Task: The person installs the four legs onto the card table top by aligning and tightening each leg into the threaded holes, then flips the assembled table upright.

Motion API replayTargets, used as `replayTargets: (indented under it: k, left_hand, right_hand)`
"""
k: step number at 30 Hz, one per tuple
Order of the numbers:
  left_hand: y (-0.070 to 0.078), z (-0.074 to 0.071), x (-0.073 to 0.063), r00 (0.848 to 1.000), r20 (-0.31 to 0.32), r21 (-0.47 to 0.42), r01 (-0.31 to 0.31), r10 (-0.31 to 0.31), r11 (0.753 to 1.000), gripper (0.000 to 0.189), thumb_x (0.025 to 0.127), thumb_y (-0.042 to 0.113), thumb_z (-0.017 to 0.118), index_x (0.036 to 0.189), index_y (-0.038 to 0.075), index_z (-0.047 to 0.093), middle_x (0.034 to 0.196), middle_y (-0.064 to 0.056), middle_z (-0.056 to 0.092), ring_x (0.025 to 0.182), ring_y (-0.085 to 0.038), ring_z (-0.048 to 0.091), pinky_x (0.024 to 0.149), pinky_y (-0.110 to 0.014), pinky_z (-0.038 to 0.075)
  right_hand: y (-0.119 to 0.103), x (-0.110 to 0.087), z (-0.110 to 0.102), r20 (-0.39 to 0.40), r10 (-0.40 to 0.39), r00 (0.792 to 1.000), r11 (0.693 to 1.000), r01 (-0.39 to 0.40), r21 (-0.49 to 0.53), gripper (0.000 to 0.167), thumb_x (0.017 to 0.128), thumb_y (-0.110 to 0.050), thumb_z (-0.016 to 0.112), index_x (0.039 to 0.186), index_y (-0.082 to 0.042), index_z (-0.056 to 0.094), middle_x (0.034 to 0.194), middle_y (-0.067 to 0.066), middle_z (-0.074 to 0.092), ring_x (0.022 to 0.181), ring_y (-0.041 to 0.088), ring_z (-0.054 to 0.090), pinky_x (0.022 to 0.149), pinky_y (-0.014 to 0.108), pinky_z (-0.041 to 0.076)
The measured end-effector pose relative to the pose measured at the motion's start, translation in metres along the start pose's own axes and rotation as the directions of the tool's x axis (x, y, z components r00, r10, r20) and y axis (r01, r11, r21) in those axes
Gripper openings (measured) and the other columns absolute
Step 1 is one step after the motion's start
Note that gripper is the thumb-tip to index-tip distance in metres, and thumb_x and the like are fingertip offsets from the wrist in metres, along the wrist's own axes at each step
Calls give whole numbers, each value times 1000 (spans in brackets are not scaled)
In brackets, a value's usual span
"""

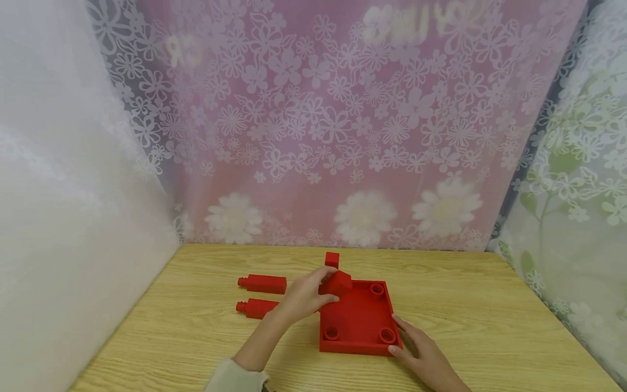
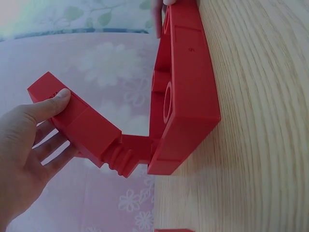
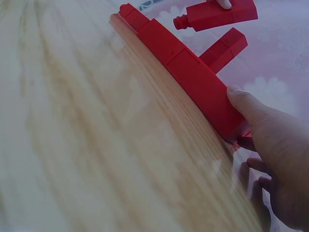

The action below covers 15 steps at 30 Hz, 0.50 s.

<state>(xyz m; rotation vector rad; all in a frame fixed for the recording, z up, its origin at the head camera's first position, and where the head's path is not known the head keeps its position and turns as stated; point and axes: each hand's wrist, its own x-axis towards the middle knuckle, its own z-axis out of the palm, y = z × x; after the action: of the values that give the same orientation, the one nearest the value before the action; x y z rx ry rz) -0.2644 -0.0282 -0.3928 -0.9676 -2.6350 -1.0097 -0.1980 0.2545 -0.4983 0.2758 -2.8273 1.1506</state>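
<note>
A red square tray-like board (image 1: 357, 347) with a raised rim and round corner sockets lies on the table. My left hand (image 1: 306, 294) holds a red square leg (image 2: 84, 125) over the board's left side. In the left wrist view, that leg tilts with its threaded end downward, thumb on one face and fingers behind. Another red leg (image 3: 224, 50) stands up at the board's far left corner. At the near right corner my right hand (image 1: 423, 354) grips the board, thumb on the front wall and fingertips on the right side.
Two more red legs with threaded ends, a farther leg (image 1: 266, 283) and a nearer leg (image 1: 257, 308), lie left of the board on the wood-grain table (image 1: 490, 326). The left forearm partly covers the nearer one. A flowered curtain (image 1: 318, 136) hangs behind the table.
</note>
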Motion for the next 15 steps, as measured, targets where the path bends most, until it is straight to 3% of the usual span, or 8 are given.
replayTargets:
  k: [15]
  left_hand:
    - [12, 21, 29, 999, -44, -40, 0, -1, 999, 52, 81, 22, 71, 127, 12, 49, 113, 3, 57, 97, -11, 55, 77, -22, 46]
  right_hand:
    - [-1, 0, 0, 13, 14, 1000, 1000, -14, -1, 72, 84, -51, 59, 140, -12, 39, 136, 14, 43, 122, 38, 38, 92, 58, 33]
